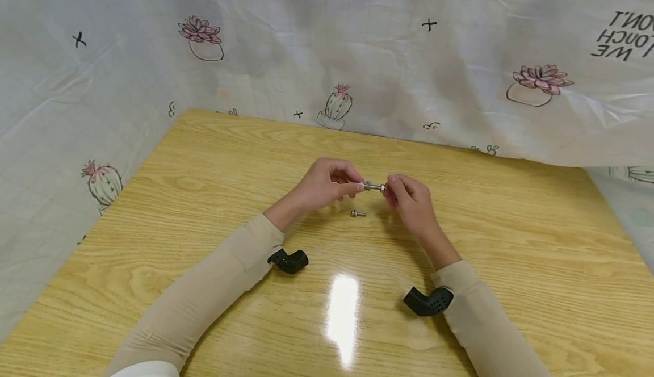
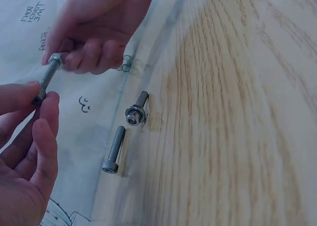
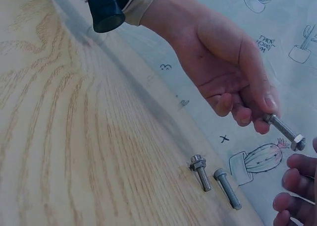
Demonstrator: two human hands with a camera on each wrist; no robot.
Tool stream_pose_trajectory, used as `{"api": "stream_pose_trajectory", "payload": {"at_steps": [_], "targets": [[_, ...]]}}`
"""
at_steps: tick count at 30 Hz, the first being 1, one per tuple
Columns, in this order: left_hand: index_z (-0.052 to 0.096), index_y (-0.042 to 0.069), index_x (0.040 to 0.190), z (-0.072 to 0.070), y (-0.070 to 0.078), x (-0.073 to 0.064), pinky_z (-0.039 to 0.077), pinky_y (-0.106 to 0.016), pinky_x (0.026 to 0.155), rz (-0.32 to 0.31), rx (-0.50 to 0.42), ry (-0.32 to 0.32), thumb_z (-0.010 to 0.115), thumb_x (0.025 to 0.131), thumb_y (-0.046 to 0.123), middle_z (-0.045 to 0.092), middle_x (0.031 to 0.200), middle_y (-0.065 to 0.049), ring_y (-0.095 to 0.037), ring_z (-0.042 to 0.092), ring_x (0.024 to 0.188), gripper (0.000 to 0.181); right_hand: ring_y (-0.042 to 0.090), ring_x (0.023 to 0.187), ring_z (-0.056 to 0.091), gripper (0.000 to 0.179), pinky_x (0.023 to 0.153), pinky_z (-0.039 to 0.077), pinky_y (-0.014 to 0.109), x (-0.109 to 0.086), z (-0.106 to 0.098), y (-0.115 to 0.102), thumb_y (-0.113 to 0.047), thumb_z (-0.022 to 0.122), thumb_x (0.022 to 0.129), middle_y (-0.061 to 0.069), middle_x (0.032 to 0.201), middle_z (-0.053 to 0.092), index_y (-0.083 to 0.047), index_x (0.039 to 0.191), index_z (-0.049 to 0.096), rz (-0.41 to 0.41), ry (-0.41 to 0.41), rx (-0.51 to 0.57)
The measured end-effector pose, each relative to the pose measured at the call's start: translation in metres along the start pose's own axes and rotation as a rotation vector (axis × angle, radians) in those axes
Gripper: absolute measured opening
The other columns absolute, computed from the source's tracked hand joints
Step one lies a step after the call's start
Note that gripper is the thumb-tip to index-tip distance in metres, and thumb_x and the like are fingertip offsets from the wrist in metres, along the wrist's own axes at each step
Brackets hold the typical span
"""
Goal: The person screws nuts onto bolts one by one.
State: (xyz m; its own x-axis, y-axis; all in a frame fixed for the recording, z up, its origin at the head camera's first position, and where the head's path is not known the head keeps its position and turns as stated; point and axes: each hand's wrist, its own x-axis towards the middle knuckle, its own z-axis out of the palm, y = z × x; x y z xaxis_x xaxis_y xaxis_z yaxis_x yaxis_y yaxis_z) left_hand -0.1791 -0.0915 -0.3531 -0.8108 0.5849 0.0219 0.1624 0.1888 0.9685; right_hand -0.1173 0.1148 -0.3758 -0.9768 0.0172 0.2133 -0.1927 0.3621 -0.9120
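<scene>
Both hands meet over the table at a metal socket-head bolt (image 1: 373, 187). Its head end is pinched between the thumb and fingers of my left hand (image 1: 329, 183). A hex nut (image 3: 298, 142) sits at the other end of the threaded shank. My right hand (image 1: 411, 200) has its thumb and fingertips at this nut (image 2: 56, 59), pinching it, with the remaining fingers curled. Below the hands lies a second bolt (image 2: 136, 110) fitted with a nut and washer-like flange. Beside it is a plain socket-head bolt (image 3: 228, 189) with no nut on it.
The wood-grain table (image 1: 230, 155) carries a bright light reflection near its front. Printed plastic sheeting (image 1: 378, 53) with cactus drawings hangs along the back and left. Black curved mounts (image 1: 290, 262) are fixed to both sleeved wrists.
</scene>
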Motion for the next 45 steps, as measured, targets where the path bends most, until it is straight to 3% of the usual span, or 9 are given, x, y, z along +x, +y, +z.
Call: {"api": "stream_pose_trajectory", "payload": {"at_steps": [4,8,17,24,29,32,36,45], "targets": [[0.072,0.01,0.094,-0.0014,-0.0021,-0.0002,0.055,-0.043,0.067,-0.032,-0.006,0.047,0.07,0.089,0.013,0.072,0.091,-0.013,-0.034,0.067,0.082,0.006,0.017,0.071,0.057,0.018,0.067,0.05,0.026,-0.0006,-0.0001,0.0014,-0.017,0.056,0.098,0.004,0.092,0.062,-0.001,0.105,0.063,-0.042,0.002,0.031],[0.072,0.009,0.095,-0.0025,-0.0032,0.0,0.055,-0.044,0.068,-0.04,-0.022,0.055,0.07,0.089,0.013,0.072,0.091,-0.013,-0.034,0.067,0.083,0.008,0.012,0.083,0.06,0.019,0.073,0.05,0.024,-0.0008,0.0002,0.0028,-0.011,0.063,0.093,-0.003,0.103,0.062,-0.005,0.112,0.063,-0.069,-0.012,0.005],[0.072,0.01,0.093,-0.0019,-0.0019,0.0005,0.054,-0.045,0.069,-0.023,-0.028,0.02,0.071,0.088,0.013,0.071,0.089,-0.011,-0.033,0.066,0.082,0.006,0.019,0.07,0.056,0.022,0.069,0.054,0.026,-0.0014,0.0,0.0006,-0.017,0.055,0.099,0.001,0.081,0.061,0.004,0.099,0.062,-0.038,-0.042,0.052],[0.072,0.009,0.093,-0.0002,-0.0002,-0.0006,0.052,-0.042,0.063,0.002,-0.005,-0.047,0.072,0.087,0.013,0.07,0.086,-0.014,-0.042,0.063,0.082,0.007,0.013,0.057,0.046,0.043,0.054,0.04,0.024,-0.0007,0.0011,0.0001,-0.025,0.05,0.102,0.003,0.061,0.051,0.005,0.072,0.059,0.002,-0.026,-0.038],[0.072,0.01,0.092,0.0003,-0.0023,-0.0008,0.052,-0.039,0.061,-0.02,0.002,-0.002,0.071,0.088,0.013,0.07,0.09,-0.02,-0.039,0.064,0.082,0.005,0.015,0.059,0.049,0.032,0.055,0.043,0.024,-0.0009,0.0019,0.0023,-0.026,0.05,0.102,0.012,0.073,0.056,0.001,0.09,0.062,-0.005,0.018,-0.025],[0.072,0.01,0.092,-0.0004,-0.0035,-0.001,0.054,-0.04,0.064,-0.036,-0.002,0.044,0.07,0.089,0.013,0.07,0.094,-0.022,-0.036,0.065,0.081,0.005,0.015,0.069,0.057,0.019,0.065,0.051,0.023,-0.001,0.002,0.0039,-0.018,0.057,0.098,0.009,0.092,0.062,-0.002,0.106,0.062,-0.048,0.007,0.016],[0.072,0.01,0.093,-0.0012,-0.0038,-0.0012,0.055,-0.044,0.068,-0.044,-0.013,0.063,0.07,0.089,0.014,0.072,0.095,-0.018,-0.034,0.067,0.083,0.006,0.011,0.079,0.062,0.02,0.069,0.054,0.022,-0.0014,0.0025,0.0055,-0.01,0.063,0.093,0.004,0.104,0.062,-0.004,0.112,0.062,-0.081,-0.018,0.014],[0.072,0.009,0.092,-0.0005,-0.0026,0.0002,0.054,-0.044,0.066,-0.01,-0.008,0.037,0.071,0.088,0.012,0.071,0.091,-0.016,-0.033,0.066,0.079,0.005,0.017,0.071,0.057,0.017,0.068,0.054,0.027,-0.002,0.0024,0.0033,-0.016,0.059,0.097,0.001,0.088,0.061,0.0,0.104,0.062,-0.051,-0.02,0.019]]}}
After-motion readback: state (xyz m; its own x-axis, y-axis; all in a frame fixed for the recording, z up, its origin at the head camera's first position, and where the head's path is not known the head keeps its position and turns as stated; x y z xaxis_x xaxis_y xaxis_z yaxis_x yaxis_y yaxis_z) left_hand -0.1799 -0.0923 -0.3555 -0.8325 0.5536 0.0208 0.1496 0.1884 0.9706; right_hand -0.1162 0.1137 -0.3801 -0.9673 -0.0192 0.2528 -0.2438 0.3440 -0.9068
